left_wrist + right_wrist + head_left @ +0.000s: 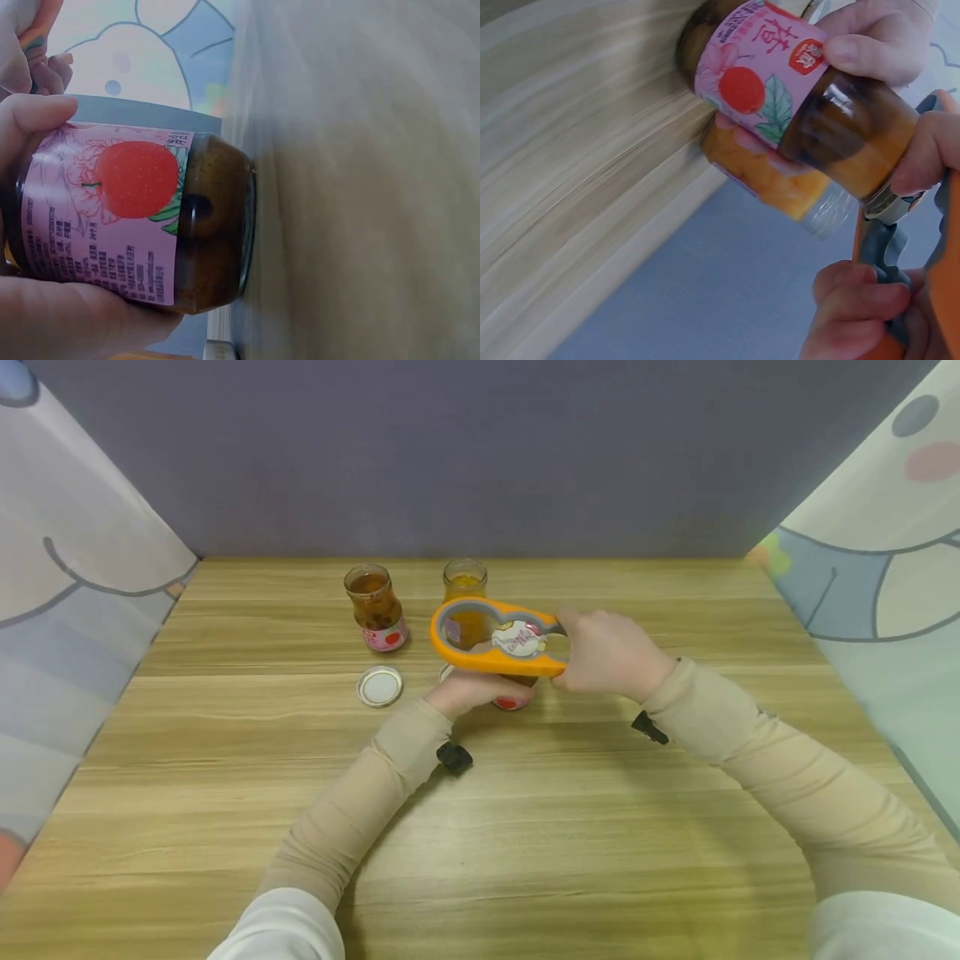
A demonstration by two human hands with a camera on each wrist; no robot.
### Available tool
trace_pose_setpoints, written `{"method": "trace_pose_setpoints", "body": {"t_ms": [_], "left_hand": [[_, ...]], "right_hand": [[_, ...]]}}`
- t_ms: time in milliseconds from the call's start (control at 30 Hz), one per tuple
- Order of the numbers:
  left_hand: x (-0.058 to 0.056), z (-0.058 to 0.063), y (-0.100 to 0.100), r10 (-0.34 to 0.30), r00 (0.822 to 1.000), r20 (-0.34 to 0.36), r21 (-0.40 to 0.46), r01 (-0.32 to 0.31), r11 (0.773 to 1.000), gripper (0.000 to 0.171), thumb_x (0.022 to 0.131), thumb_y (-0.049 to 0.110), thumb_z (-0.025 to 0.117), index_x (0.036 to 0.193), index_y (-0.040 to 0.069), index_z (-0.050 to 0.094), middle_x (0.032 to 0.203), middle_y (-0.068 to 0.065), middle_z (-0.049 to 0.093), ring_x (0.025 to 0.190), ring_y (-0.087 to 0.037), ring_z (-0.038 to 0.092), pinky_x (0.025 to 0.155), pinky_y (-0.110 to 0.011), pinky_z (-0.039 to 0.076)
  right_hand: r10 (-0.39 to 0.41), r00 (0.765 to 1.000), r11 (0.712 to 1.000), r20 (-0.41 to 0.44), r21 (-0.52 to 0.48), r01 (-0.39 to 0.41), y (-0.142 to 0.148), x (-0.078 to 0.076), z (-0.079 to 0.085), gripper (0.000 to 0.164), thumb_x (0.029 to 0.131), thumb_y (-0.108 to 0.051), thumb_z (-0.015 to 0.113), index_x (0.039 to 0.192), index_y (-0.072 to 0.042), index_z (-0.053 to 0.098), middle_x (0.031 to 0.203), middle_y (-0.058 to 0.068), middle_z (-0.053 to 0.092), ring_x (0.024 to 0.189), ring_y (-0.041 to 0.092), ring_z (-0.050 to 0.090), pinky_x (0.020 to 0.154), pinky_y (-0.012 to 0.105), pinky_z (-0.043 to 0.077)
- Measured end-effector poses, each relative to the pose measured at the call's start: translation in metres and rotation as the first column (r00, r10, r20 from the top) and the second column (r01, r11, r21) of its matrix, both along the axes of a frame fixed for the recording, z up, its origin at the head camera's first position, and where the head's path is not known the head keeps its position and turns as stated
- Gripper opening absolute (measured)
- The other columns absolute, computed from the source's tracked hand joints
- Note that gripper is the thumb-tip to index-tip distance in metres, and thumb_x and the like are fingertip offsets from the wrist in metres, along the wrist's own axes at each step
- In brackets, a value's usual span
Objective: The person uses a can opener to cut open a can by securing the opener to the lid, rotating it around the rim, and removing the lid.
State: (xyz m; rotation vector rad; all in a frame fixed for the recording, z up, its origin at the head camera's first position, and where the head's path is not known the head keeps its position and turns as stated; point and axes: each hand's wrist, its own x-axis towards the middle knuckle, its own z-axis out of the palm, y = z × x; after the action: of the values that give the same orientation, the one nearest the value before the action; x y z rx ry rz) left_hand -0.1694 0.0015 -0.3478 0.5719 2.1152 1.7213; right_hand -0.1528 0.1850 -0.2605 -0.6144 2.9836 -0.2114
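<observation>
My left hand (474, 691) grips a glass jar (139, 180) with a pink label and a red fruit picture, fingers on one side and thumb on the other. Dark brown contents show through the glass. In my right hand (611, 650) is an orange and grey jar opener (491, 661), gripped at its handle end. One of its rounded openings lies over the jar's white printed lid (517, 639). From the right wrist view, the opener's grey toothed edge is right at the lid's rim, and the jar is tilted there.
An open jar of brown contents (375, 608) stands at the back left. Behind the opener stands an open jar with yellow-orange contents (465, 580). One loose lid (379, 686) lies on the wooden table (525, 827); another lid (445, 672) is mostly hidden by my left hand.
</observation>
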Motion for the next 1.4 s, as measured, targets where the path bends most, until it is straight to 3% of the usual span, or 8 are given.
{"method": "trace_pose_setpoints", "body": {"t_ms": [367, 533, 800, 1067, 1233, 1333, 1400], "left_hand": [[-0.002, 0.001, -0.001, 0.002, 1.000, -0.006, -0.048, -0.002, 0.999, 0.054, 0.066, 0.010, 0.074, 0.117, 0.013, 0.057, 0.114, -0.003, 0.062, 0.102, -0.015, 0.055, 0.096, -0.030, 0.044], [-0.003, 0.003, -0.001, -0.021, 0.999, 0.034, -0.024, 0.021, 0.999, 0.057, 0.068, 0.006, 0.074, 0.121, 0.011, 0.055, 0.120, -0.006, 0.060, 0.107, -0.018, 0.054, 0.100, -0.033, 0.042], [0.003, 0.025, -0.005, -0.094, 0.990, 0.107, 0.035, 0.090, 0.995, 0.063, 0.069, -0.002, 0.071, 0.127, 0.003, 0.047, 0.126, -0.011, 0.053, 0.111, -0.018, 0.048, 0.105, -0.033, 0.037], [-0.001, 0.026, -0.004, -0.148, 0.986, 0.080, 0.086, 0.142, 0.986, 0.076, 0.068, -0.008, 0.069, 0.136, 0.003, 0.037, 0.137, -0.013, 0.044, 0.124, -0.021, 0.041, 0.111, -0.035, 0.030], [-0.013, 0.015, -0.010, -0.227, 0.974, -0.016, 0.027, 0.227, 0.974, 0.080, 0.072, 0.000, 0.070, 0.141, 0.006, 0.032, 0.144, -0.009, 0.038, 0.133, -0.020, 0.033, 0.115, -0.034, 0.022], [-0.024, 0.004, -0.014, -0.254, 0.964, -0.076, -0.060, 0.250, 0.966, 0.085, 0.072, 0.009, 0.074, 0.144, 0.009, 0.029, 0.148, -0.004, 0.035, 0.137, -0.017, 0.029, 0.117, -0.033, 0.017], [-0.029, -0.002, -0.014, -0.252, 0.965, -0.074, -0.120, 0.243, 0.963, 0.091, 0.073, 0.016, 0.075, 0.146, 0.010, 0.022, 0.151, -0.003, 0.029, 0.140, -0.017, 0.024, 0.118, -0.033, 0.013]], "right_hand": [[0.049, 0.998, 0.999, -0.032, 0.014, -0.049, 0.001, -0.006, -0.002, 0.043, 0.061, -0.024, 0.068, 0.096, -0.006, 0.050, 0.060, 0.004, 0.052, 0.049, 0.017, 0.045, 0.044, 0.027, 0.035], [0.063, 0.997, 0.998, -0.041, 0.024, -0.062, 0.003, -0.009, -0.003, 0.041, 0.061, -0.025, 0.068, 0.092, -0.007, 0.049, 0.059, 0.003, 0.050, 0.048, 0.017, 0.045, 0.044, 0.027, 0.035], [0.107, 0.993, 0.994, -0.047, 0.022, -0.107, 0.006, -0.015, -0.004, 0.047, 0.061, -0.024, 0.069, 0.101, -0.006, 0.052, 0.062, 0.004, 0.053, 0.047, 0.017, 0.045, 0.045, 0.027, 0.037], [0.204, 0.974, 0.979, -0.096, 0.006, -0.205, 0.011, -0.022, -0.002, 0.052, 0.060, -0.025, 0.072, 0.104, -0.004, 0.053, 0.070, 0.005, 0.060, 0.049, 0.017, 0.047, 0.048, 0.029, 0.041], [0.262, 0.961, 0.965, -0.089, -0.011, -0.264, 0.012, -0.031, 0.000, 0.048, 0.058, -0.021, 0.071, 0.100, -0.007, 0.052, 0.074, 0.004, 0.059, 0.051, 0.017, 0.045, 0.050, 0.029, 0.041], [0.291, 0.954, 0.957, -0.072, -0.005, -0.292, 0.013, -0.037, 0.001, 0.049, 0.057, -0.020, 0.071, 0.101, -0.007, 0.051, 0.073, 0.004, 0.056, 0.051, 0.017, 0.044, 0.050, 0.028, 0.040], [0.312, 0.948, 0.950, -0.063, -0.003, -0.313, 0.014, -0.041, 0.001, 0.052, 0.057, -0.020, 0.072, 0.102, -0.007, 0.051, 0.075, 0.003, 0.056, 0.051, 0.016, 0.044, 0.051, 0.028, 0.041]]}}
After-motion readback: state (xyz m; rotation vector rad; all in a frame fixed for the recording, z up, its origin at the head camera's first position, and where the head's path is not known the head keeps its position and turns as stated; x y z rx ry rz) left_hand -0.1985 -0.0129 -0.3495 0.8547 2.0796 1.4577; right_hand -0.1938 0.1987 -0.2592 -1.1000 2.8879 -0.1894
